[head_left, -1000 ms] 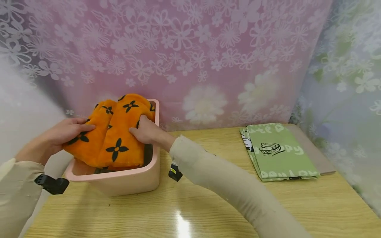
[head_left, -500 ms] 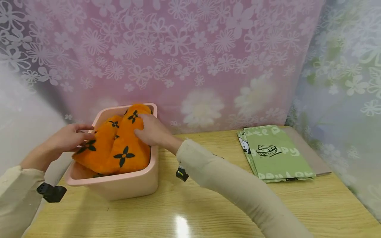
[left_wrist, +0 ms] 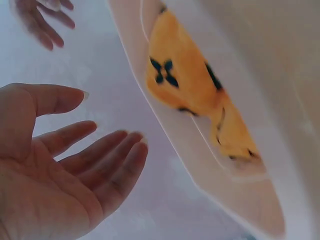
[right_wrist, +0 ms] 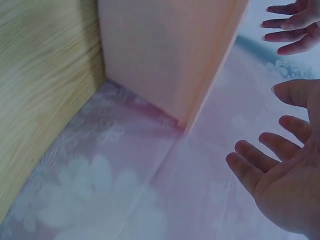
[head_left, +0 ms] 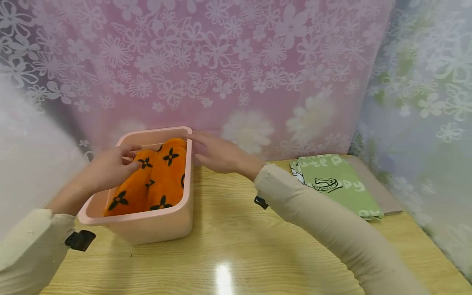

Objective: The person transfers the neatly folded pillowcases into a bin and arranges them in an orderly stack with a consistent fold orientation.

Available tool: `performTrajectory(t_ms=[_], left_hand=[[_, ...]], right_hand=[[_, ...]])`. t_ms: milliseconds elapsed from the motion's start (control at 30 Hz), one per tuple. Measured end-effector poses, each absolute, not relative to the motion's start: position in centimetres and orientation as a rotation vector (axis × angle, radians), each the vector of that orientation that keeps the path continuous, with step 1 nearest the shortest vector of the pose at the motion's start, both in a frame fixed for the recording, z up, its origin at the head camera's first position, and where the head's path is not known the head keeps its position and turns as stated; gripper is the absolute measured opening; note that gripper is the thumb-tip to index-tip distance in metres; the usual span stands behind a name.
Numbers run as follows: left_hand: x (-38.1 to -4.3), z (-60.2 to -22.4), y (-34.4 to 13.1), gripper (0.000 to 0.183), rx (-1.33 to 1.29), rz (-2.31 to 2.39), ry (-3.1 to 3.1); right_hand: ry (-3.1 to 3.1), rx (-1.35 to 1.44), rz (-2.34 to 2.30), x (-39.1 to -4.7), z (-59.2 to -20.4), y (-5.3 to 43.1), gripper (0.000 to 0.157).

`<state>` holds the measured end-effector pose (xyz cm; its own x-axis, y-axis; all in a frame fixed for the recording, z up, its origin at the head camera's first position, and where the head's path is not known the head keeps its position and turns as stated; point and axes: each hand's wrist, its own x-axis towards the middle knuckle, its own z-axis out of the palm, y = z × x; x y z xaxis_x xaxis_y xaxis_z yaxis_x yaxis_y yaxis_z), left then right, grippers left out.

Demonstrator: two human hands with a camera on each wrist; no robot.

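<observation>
An orange plush cloth [head_left: 162, 176] with dark four-petal flower marks lies folded inside a pink plastic bin [head_left: 155, 223] at the left of the table. My left hand [head_left: 110, 168] hovers over the bin's left side, fingers relaxed and holding nothing. In the left wrist view that same hand [left_wrist: 85, 165] is seen with its palm bare, beside the bin's rim. By the bin's right rim, near its back corner, is my right hand [head_left: 221, 153], fingers loosely extended. Nothing is in its palm in the right wrist view, where the right hand [right_wrist: 285, 170] shows apart from the bin wall [right_wrist: 145, 55].
On the right of the wooden table [head_left: 228, 241] lies a folded green printed cloth [head_left: 335, 184], partly on a flat greyish-brown piece [head_left: 372, 184]. A pink flowered curtain [head_left: 243, 73] hangs right behind the table, and a pale flowered one [head_left: 424, 123] borders the right side.
The orange cloth has gone down into the bin and both hands have let go of it. My right hand has moved right to the rim; my left has lifted off the cloth.
</observation>
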<state>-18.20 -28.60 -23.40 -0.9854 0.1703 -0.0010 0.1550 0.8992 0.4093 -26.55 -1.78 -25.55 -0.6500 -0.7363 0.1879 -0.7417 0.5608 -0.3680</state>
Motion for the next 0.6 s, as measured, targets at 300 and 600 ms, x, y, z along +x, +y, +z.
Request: performTrajectory(t_ms=[300, 600], left_hand=[[-17.7, -24.2, -22.9, 0.044, 0.622, 0.538, 3.322], [-17.7, -27.5, -17.7, 0.041, 0.836, 0.342, 3.443]], right_hand=[[-2.860, 1.266, 0.515, -27.4, -26.7, 5.2, 0.057], [-2.965, 1.071, 0.421, -27.5, -28.6, 11.8, 0.060]])
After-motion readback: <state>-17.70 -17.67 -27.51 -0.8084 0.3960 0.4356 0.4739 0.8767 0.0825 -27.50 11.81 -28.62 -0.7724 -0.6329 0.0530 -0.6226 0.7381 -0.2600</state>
